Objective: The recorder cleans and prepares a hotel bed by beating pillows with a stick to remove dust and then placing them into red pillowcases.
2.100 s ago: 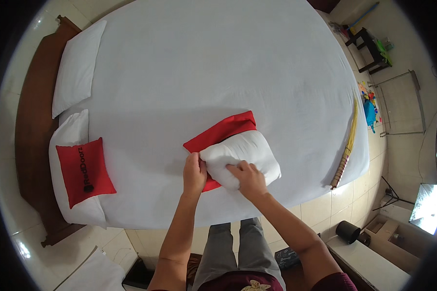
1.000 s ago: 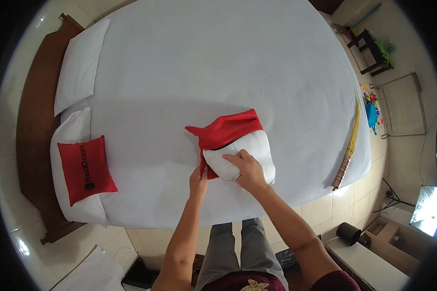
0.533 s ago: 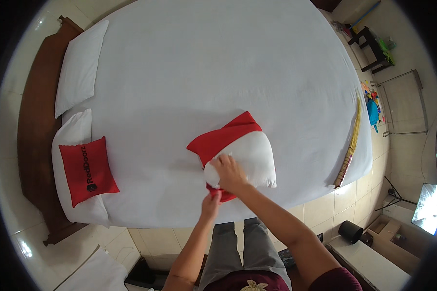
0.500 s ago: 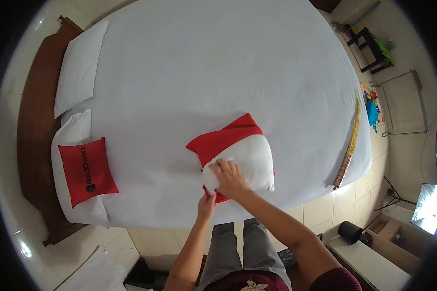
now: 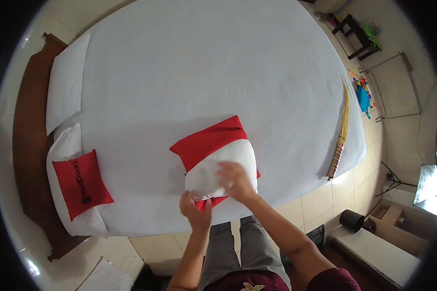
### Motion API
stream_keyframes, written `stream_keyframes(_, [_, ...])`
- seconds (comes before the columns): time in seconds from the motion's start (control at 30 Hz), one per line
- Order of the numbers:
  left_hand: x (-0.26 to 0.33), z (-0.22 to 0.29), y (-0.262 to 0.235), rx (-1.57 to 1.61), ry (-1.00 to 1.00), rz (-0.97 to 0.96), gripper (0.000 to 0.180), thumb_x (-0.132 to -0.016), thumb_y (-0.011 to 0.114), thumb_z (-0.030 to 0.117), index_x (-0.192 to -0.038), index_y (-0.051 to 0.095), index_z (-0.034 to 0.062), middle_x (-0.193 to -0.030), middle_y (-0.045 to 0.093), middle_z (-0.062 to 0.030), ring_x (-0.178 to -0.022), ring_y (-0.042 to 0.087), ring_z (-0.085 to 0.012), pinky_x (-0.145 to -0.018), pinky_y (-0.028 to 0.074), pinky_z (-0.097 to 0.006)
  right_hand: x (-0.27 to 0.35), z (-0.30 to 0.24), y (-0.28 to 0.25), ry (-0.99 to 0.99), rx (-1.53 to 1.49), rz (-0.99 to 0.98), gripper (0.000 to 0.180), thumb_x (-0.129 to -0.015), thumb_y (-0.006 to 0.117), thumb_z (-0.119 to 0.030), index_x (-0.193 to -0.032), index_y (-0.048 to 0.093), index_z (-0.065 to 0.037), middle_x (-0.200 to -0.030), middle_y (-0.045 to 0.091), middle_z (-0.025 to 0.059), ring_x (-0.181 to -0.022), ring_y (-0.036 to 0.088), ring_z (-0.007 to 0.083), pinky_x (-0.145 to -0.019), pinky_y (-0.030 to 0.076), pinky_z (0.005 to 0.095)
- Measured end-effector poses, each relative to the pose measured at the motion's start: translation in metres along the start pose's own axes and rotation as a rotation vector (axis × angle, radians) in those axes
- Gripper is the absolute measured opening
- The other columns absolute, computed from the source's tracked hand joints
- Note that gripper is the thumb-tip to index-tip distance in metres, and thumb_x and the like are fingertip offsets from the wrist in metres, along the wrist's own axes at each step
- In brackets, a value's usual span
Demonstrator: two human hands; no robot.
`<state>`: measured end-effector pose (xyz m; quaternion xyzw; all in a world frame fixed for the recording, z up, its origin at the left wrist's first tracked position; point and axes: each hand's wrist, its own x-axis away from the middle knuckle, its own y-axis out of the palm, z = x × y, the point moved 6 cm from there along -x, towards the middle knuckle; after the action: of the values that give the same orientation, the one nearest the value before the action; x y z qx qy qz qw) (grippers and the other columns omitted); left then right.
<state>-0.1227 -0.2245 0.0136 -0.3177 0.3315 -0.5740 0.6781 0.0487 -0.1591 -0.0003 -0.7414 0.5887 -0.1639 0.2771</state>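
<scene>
One white-sheeted bed (image 5: 204, 72) carries the rest. Near the bed's closest edge lies a red cushion cover (image 5: 211, 138), showing on the far and near sides of a white cushion insert (image 5: 243, 157). The insert should handle light, soft and unbreakable, best gripped by its corners; the thin cover by its opening edge. Roughly square, the insert has no clear long axis; the cover's upper band slants from the bed's head toward its far foot. Left hand (image 5: 197, 213): thumb and fingers apart at the insert's near corner. Right hand (image 5: 238, 182): blurred over the insert, fingers seemingly spread, contact unclear.
</scene>
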Motion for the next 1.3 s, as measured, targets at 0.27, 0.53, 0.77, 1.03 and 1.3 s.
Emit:
stream_keyframes(0.27, [-0.048, 0.089, 0.052, -0.162, 0.239, -0.421, 0.067, -0.071, 0.065, 0.030, -0.128, 0.037, 0.0096, -0.131, 0.029, -0.0215, -0.123, 0.026, -0.0365, -0.092, 0.017, -0.063, 0.034, 0.066, -0.009, 0.716, -0.353, 0.447, 0.027, -0.086, 0.051, -0.014, -0.110, 0.050, -0.001, -0.103, 0.052, 0.0095, -0.090, 0.050, 0.0158, -0.078, 0.040, 0.0295])
stream_keyframes(0.53, [-0.069, 0.043, 0.031, 0.052, -0.225, -0.266, 0.090, -0.059, 0.072, 0.030, -0.133, 0.024, 0.0097, -0.136, 0.019, -0.0228, -0.126, 0.022, -0.0404, -0.091, 0.017, -0.068, 0.001, 0.015, -0.036, 0.380, -0.068, 0.494, 0.029, -0.081, 0.045, -0.003, -0.110, 0.048, -0.001, -0.088, 0.058, 0.0136, -0.080, 0.057, 0.0309, -0.077, 0.045, 0.0385])
stream_keyframes(0.77, [-0.030, 0.072, 0.036, -0.072, 0.059, -0.015, 0.085, -0.057, 0.073, 0.022, -0.129, 0.029, 0.0047, -0.132, 0.024, -0.0247, -0.123, 0.025, -0.0396, -0.095, 0.023, -0.050, -0.009, 0.047, -0.001, 0.557, 0.004, 0.153, 0.022, -0.083, 0.046, -0.016, -0.100, 0.045, -0.003, -0.092, 0.059, 0.0225, -0.078, 0.056, 0.0416, -0.068, 0.046, 0.0486])
stream_keyframes(1.03, [-0.045, 0.029, 0.051, -0.054, -0.048, 0.334, 0.070, -0.058, 0.069, 0.008, -0.118, 0.032, 0.0059, -0.126, 0.031, -0.0222, -0.117, 0.030, -0.0386, -0.095, 0.022, -0.048, 0.062, 0.008, 0.033, 0.453, -0.035, -0.064, 0.015, -0.086, 0.044, -0.017, -0.091, 0.042, -0.003, -0.076, 0.057, 0.0256, -0.070, 0.054, 0.0443, -0.060, 0.041, 0.0527])
stream_keyframes(1.3, [-0.038, 0.082, 0.042, 0.178, 0.272, -0.130, 0.078, -0.063, 0.072, 0.029, -0.128, 0.035, 0.0080, -0.133, 0.026, -0.0190, -0.124, 0.024, -0.0401, -0.097, 0.013, -0.059, 0.047, 0.077, 0.002, 0.786, -0.017, 0.079, 0.019, -0.087, 0.043, -0.018, -0.099, 0.046, -0.003, -0.081, 0.058, 0.0262, -0.078, 0.056, 0.0448, -0.066, 0.044, 0.0512])
